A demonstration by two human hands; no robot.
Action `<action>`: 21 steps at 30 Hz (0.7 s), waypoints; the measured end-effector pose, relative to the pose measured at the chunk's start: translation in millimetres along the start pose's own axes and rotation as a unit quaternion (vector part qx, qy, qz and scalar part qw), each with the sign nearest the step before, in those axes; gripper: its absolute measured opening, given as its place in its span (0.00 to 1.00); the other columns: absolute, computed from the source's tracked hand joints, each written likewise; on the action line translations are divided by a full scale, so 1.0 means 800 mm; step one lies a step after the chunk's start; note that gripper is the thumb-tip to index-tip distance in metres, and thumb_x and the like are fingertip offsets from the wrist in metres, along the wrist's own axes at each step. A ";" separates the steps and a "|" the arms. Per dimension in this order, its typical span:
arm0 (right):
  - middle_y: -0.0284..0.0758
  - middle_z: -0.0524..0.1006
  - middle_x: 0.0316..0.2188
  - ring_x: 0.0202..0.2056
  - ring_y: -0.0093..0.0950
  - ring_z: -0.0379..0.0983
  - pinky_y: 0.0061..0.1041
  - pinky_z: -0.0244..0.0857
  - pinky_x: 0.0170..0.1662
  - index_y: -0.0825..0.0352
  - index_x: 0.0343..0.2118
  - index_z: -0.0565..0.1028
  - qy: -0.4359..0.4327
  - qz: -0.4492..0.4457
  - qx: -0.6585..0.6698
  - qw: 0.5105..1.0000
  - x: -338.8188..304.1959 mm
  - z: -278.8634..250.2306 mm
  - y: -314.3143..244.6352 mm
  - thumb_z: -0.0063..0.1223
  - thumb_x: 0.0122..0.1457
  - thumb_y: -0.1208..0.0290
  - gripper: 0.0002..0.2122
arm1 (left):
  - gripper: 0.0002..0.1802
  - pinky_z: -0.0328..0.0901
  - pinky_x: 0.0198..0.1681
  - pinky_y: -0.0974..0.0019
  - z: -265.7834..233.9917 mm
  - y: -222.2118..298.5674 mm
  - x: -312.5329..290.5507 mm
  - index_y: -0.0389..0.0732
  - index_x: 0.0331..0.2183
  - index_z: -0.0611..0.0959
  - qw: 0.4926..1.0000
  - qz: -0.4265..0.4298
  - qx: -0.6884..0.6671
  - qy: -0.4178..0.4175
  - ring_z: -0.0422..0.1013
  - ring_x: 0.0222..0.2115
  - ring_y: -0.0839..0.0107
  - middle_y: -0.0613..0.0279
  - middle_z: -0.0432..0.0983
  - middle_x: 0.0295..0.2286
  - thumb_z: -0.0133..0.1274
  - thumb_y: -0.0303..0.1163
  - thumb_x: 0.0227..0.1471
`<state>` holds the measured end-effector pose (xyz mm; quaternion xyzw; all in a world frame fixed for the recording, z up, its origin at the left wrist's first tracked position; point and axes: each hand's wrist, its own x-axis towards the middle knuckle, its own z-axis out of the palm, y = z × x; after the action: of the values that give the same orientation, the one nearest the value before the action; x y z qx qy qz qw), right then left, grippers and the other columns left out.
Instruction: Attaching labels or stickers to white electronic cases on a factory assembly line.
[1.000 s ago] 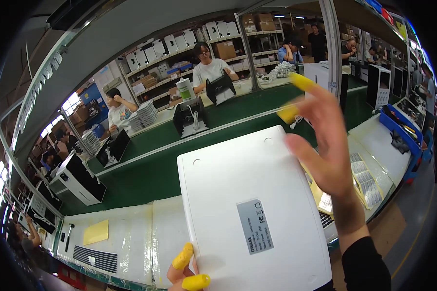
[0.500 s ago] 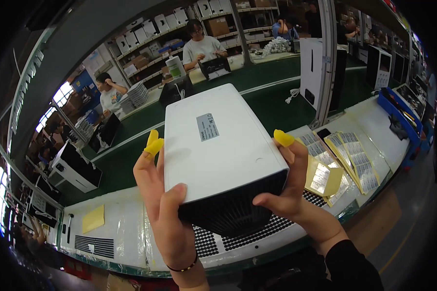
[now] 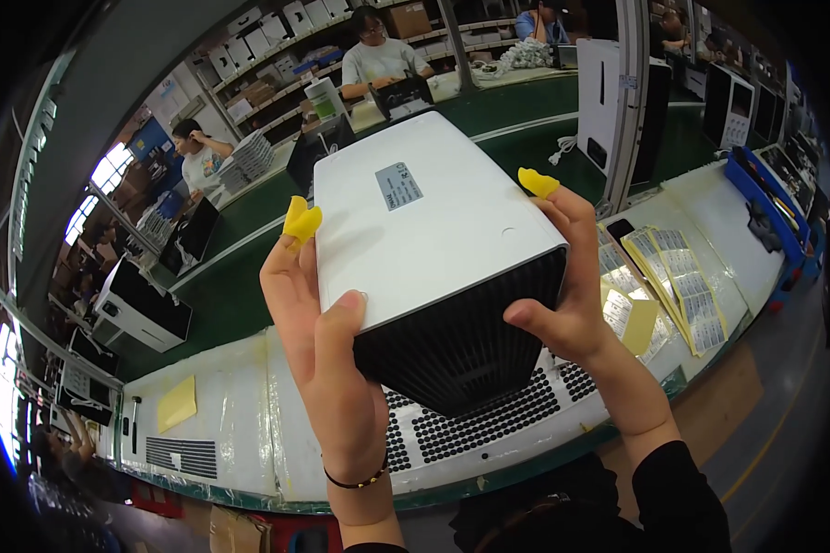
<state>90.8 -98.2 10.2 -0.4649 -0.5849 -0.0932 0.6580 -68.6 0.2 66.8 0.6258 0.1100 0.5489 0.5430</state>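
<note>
- A white box-shaped appliance with rounded edges (image 3: 424, 244) is held up between both hands over the near part of the tabletop, its broad white face turned upward and its black slatted side (image 3: 461, 336) turned toward the person
- The left hand (image 3: 318, 355) has its grip closed on the appliance's left side, the thumb pressed on the white face by the near corner
- The right hand (image 3: 570, 300) has its grip closed on the opposite side, fingers along the right edge and thumb against the slats
- Yellow rubber finger covers (image 3: 302, 221) cap fingertips of both hands; a dark beaded bracelet (image 3: 358, 483) circles the left wrist
- A small grey rectangular label (image 3: 398, 186) lies flat on the white face, toward its far end
- Below, on the white plastic-covered tabletop (image 3: 240, 392), lie sheets of round black dots (image 3: 489, 426), partly hidden by the appliance
- Left of these lie a yellow paper sheet (image 3: 177, 405) and, just nearer, a black-striped sheet (image 3: 181, 456)
- To the right, near the right hand, are silver label sheets with yellow backing (image 3: 682, 286); farther right stands a blue plastic bin (image 3: 756, 194)
- Beyond the tabletop, a green conveyor belt (image 3: 235, 309) carries a white-and-black boxy unit (image 3: 143, 309) at left
</note>
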 end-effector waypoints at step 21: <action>0.36 0.72 0.33 0.44 0.35 0.67 0.35 0.57 0.58 0.68 0.33 0.77 -0.337 0.034 -0.423 0.840 -0.223 -0.063 0.063 0.52 0.40 0.76 0.13 | 0.10 0.60 0.53 0.54 -0.126 -0.190 -0.228 0.37 0.34 0.81 0.721 0.065 0.661 -0.199 0.70 0.37 0.61 0.61 0.76 0.34 0.54 0.23 0.45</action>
<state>105.7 -182.4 -162.1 -0.7207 -0.6578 -0.1468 0.1625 -148.3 -18.8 -178.1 0.9263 0.2935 0.2335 -0.0356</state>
